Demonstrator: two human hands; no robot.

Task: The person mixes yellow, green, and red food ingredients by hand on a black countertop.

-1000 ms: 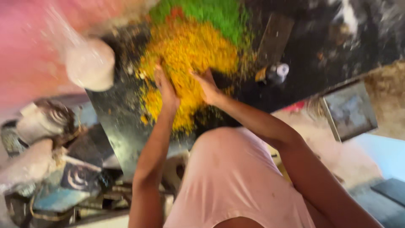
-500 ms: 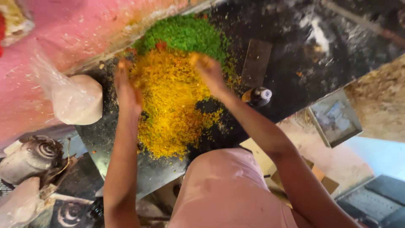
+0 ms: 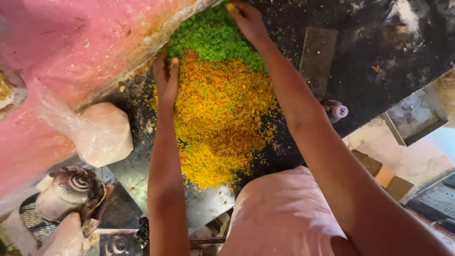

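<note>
Both hands reach out over a heap of crumbly grains spread on a dark worktop (image 3: 379, 42). On the near edge of the heap the left hand (image 3: 167, 80) lies flat, fingers straight and close together, pressed against the pile where the yellow-orange grains (image 3: 218, 123) meet the green grains (image 3: 211, 35); it grips nothing. At the far side of the green patch the right hand (image 3: 249, 21) is set with its fingers curled down into the crumbs; whether it has closed on a pinch of them cannot be told, as the fingertips are at the frame's edge and partly buried.

Between and below the two hands the yellow-orange mass, flecked with red and green, runs back along both forearms toward the person's body. Green grains lie in a separate clump between the fingertips of both hands, touching the yellow part.

Beside the left hand, on its outer side, a stained pink wall (image 3: 71, 52) runs along the worktop's edge. Near the left forearm a clear plastic bag (image 3: 102, 132) of pale stuff sits against that wall. Beyond the right forearm a flat dark rectangular piece (image 3: 318, 57) lies on the worktop, and just beside that forearm stands a small bottle with a pale cap (image 3: 337, 110). Under the left elbow, lower down, are round grey metal parts (image 3: 71, 187).
</note>
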